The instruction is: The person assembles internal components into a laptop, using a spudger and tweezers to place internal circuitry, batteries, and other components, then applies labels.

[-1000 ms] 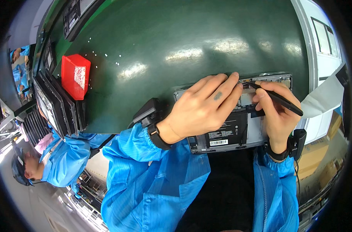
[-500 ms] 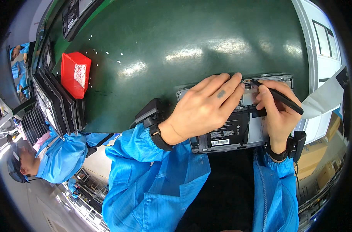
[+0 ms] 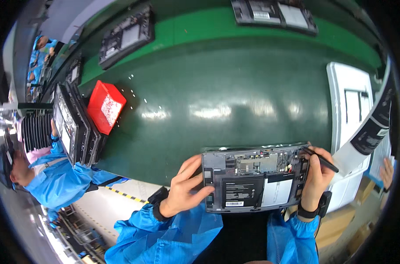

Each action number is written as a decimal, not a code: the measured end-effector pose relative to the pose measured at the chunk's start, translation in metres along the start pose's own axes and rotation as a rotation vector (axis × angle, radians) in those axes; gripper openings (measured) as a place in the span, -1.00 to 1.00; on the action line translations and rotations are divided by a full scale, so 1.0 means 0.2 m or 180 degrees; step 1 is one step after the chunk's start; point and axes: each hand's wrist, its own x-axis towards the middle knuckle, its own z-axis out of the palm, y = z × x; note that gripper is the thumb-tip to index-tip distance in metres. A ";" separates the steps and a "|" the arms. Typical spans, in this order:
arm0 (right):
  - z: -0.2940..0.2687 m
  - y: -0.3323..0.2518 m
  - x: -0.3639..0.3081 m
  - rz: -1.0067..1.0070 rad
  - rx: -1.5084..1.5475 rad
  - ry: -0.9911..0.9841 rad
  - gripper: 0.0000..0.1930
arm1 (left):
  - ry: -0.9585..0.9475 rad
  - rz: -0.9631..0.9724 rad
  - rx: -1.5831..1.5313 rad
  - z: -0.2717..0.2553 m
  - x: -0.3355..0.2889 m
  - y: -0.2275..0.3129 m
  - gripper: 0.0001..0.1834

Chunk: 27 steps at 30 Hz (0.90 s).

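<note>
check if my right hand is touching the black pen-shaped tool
Touching. The head view shows the black pen-shaped tool held in the right hand, running between the thumb and fingers.

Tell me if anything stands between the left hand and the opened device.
Nothing visible does: the left hand is at the left edge of the opened device. The black tool is at the opposite side, in the right hand.
</note>
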 end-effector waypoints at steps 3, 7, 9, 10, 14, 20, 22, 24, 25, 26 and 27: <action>0.14 0.01 0.11 0.0139 0.0558 0.0188 -0.81 | 0.0149 -0.0949 -0.1838 0.01 0.06 0.09 -0.10; 0.38 0.06 0.45 0.0178 0.1474 0.0359 -0.82 | 0.0702 -0.1549 -0.2847 -0.07 0.27 0.05 -0.09; 0.43 0.12 0.69 -0.0637 0.1334 0.0138 -0.82 | 0.0948 -0.1483 -0.3438 -0.17 0.49 0.06 -0.33; 0.44 0.12 0.82 -0.0669 0.0953 0.0141 -0.81 | 0.1139 -0.1310 -0.3448 -0.22 0.59 0.05 -0.42; 0.61 -0.02 1.13 -0.1952 -0.0972 0.0860 -0.72 | 0.1463 -0.0821 -0.4415 -0.38 1.05 -0.10 -0.53; 0.61 0.00 1.32 -0.2132 -0.2432 0.1366 -0.55 | 0.1624 -0.0647 -0.4999 -0.37 1.62 -0.35 -0.66; 0.60 -0.06 1.39 -0.2020 -0.2601 0.1373 -0.58 | 0.1675 -0.0677 -0.4995 -0.36 1.72 -0.38 -0.67; 0.59 -0.05 1.49 -0.1845 -0.2717 0.1319 -0.66 | 0.1516 -0.0582 -0.4917 -0.37 1.83 -0.42 -0.71; 0.58 -0.05 1.50 -0.1808 -0.2722 0.1324 -0.66 | 0.1503 -0.0618 -0.4905 -0.36 1.86 -0.39 -0.71; 0.57 -0.05 1.52 -0.1712 -0.2548 0.0961 -0.69 | 0.1415 -0.0738 -0.4841 -0.35 1.88 -0.35 -0.69; 0.56 -0.04 1.53 -0.1610 -0.2362 0.0605 -0.71 | 0.1324 -0.0859 -0.4772 -0.34 1.90 -0.32 -0.67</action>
